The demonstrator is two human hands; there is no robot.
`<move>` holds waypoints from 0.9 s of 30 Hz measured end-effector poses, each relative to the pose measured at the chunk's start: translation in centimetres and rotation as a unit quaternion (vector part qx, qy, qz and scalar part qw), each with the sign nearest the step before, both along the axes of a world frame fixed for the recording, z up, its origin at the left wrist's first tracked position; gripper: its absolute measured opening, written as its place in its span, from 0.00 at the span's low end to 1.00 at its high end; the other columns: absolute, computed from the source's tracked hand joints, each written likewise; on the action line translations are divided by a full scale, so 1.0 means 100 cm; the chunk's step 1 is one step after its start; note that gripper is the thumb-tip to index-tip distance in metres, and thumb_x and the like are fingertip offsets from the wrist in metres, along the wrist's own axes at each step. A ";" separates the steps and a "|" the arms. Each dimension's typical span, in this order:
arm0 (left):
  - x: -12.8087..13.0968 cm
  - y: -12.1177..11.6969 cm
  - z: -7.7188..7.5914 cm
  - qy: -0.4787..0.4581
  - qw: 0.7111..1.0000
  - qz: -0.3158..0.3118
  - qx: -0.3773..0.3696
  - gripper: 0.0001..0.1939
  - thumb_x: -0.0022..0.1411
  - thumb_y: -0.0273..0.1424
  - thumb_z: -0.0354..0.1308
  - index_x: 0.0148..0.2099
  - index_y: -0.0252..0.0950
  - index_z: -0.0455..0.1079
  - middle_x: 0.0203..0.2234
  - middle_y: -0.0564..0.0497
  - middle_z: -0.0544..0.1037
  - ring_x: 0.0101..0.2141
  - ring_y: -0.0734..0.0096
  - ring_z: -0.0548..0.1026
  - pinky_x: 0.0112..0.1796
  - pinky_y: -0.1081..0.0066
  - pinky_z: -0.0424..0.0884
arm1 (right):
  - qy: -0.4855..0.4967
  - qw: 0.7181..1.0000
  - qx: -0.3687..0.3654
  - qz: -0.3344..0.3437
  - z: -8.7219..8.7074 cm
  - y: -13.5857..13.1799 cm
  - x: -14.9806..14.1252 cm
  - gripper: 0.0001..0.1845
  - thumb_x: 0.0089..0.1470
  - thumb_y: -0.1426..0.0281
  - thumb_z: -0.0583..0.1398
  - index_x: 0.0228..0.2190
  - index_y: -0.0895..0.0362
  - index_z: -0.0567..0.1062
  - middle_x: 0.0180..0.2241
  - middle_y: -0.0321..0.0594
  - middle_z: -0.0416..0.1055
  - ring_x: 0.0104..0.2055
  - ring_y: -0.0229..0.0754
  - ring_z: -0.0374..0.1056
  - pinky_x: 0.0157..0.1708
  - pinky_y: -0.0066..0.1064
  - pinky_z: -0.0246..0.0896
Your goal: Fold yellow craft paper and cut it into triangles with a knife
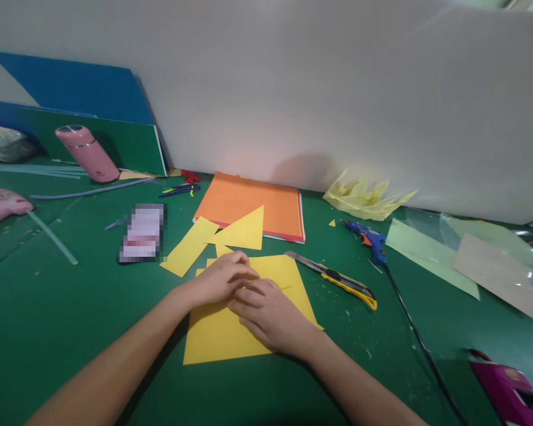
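My left hand and my right hand meet over a yellow paper sheet in front of me. Both have curled fingers, closed on yellow paper, most of which they cover. A thin yellow edge shows just right of the fingertips. Beyond my left hand lie a yellow paper strip and a yellow paper triangle. To the right of the sheet rests a utility knife with its blade out and a yellow-edged handle.
Behind the yellow pieces is a stack of orange paper. A blue glue gun with a black cord lies right, near a spiky yellow paper piece. Left are a phone, a pink bottle and another person's hand.
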State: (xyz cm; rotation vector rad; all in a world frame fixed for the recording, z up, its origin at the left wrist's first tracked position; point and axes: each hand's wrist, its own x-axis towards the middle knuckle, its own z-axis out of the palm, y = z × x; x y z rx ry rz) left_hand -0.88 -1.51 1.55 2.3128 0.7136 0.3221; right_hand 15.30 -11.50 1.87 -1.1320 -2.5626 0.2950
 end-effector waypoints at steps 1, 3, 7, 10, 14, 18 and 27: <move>0.000 0.000 0.000 -0.002 1.000 0.001 -0.001 0.12 0.64 0.28 0.49 0.43 0.42 0.73 0.38 0.50 0.69 0.40 0.67 0.68 0.41 0.66 0.67 | 0.000 1.000 0.001 0.000 0.000 0.000 0.000 0.14 0.62 0.71 0.51 0.48 0.56 0.70 0.43 0.44 0.71 0.49 0.47 0.58 0.47 0.41 0.56; 0.000 0.000 -0.001 -0.002 1.000 0.001 0.000 0.12 0.64 0.28 0.49 0.43 0.42 0.73 0.38 0.50 0.69 0.40 0.67 0.68 0.41 0.66 0.67 | 0.000 1.000 0.004 -0.001 0.001 0.001 0.000 0.14 0.62 0.71 0.51 0.47 0.56 0.70 0.42 0.44 0.71 0.48 0.46 0.59 0.47 0.40 0.57; 0.000 0.000 -0.001 0.008 1.000 -0.002 0.009 0.12 0.64 0.27 0.50 0.43 0.41 0.74 0.39 0.49 0.69 0.40 0.66 0.68 0.41 0.66 0.66 | 0.004 1.000 0.012 -0.008 -0.002 0.001 0.000 0.15 0.62 0.72 0.49 0.43 0.58 0.73 0.36 0.45 0.71 0.40 0.45 0.62 0.41 0.38 0.62; 0.001 0.000 0.002 0.020 1.000 -0.007 0.012 0.12 0.64 0.27 0.50 0.44 0.41 0.74 0.38 0.49 0.69 0.41 0.66 0.68 0.41 0.66 0.65 | 0.007 0.998 0.034 -0.053 -0.007 -0.005 0.004 0.17 0.61 0.74 0.47 0.46 0.63 0.71 0.38 0.49 0.71 0.41 0.46 0.64 0.43 0.40 0.65; 0.002 -0.001 0.006 0.036 0.999 -0.009 0.003 0.12 0.64 0.27 0.50 0.45 0.40 0.74 0.39 0.49 0.68 0.42 0.66 0.68 0.42 0.67 0.64 | 0.003 0.990 0.079 -0.116 -0.017 -0.018 0.020 0.18 0.60 0.78 0.48 0.46 0.68 0.72 0.44 0.55 0.71 0.48 0.49 0.65 0.50 0.42 0.64; 0.002 -0.001 0.008 0.054 0.998 -0.010 -0.004 0.13 0.64 0.26 0.50 0.46 0.41 0.73 0.40 0.49 0.68 0.43 0.65 0.67 0.43 0.67 0.63 | 0.020 0.976 0.116 -0.181 -0.021 -0.031 0.041 0.18 0.59 0.77 0.48 0.45 0.63 0.74 0.42 0.52 0.74 0.46 0.49 0.69 0.47 0.43 0.68; 0.003 -0.005 0.015 0.081 0.996 -0.014 0.026 0.14 0.62 0.34 0.56 0.51 0.43 0.71 0.40 0.49 0.67 0.43 0.61 0.65 0.43 0.66 0.62 | -0.025 0.971 0.115 -0.208 -0.020 -0.021 0.061 0.20 0.60 0.74 0.48 0.51 0.63 0.70 0.52 0.50 0.69 0.53 0.51 0.64 0.50 0.47 0.63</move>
